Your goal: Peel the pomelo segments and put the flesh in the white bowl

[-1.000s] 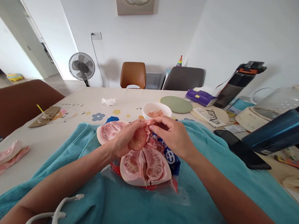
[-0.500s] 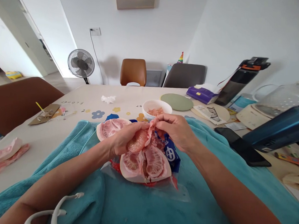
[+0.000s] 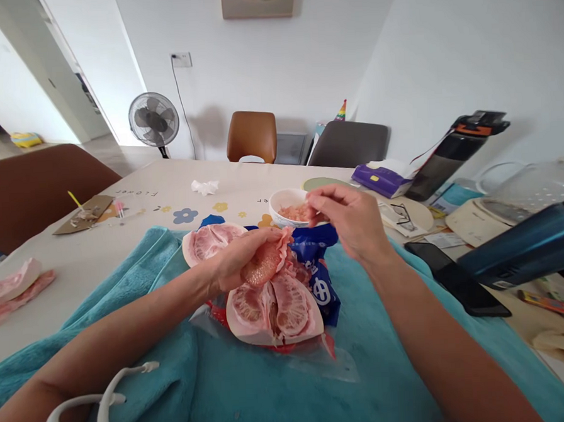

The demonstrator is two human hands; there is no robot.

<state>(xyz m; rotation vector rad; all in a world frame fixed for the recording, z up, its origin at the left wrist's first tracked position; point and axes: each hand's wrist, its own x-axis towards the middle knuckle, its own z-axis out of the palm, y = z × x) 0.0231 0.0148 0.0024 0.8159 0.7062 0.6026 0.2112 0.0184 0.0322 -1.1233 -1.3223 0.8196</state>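
My left hand (image 3: 239, 254) is closed round a pomelo segment (image 3: 261, 265), its pink flesh bared and the peeled-back membrane (image 3: 285, 239) standing up at its right side. My right hand (image 3: 351, 223) is raised at the right edge of a white bowl (image 3: 282, 218), fingertips pinched together; whatever they hold is too hidden to make out. Loose pink pulp (image 3: 294, 211) lies in the bowl. Below my left hand sits a cut pomelo piece (image 3: 275, 315) with thick pale rind, and another pomelo piece (image 3: 212, 241) rests behind it. A blue and clear plastic bag (image 3: 321, 284) lies under the fruit.
A teal cloth (image 3: 253, 389) covers the near table. Pomelo peel (image 3: 16, 285) lies at far left. On the right are a phone (image 3: 456, 277), a blue bottle (image 3: 524, 242), glasses (image 3: 402, 216) and a purple tissue pack (image 3: 382, 179). A green round mat (image 3: 325, 182) is behind the bowl.
My right hand has let go of the membrane and moved right and up, away from the segment to the bowl's side. My left hand stays on the segment.
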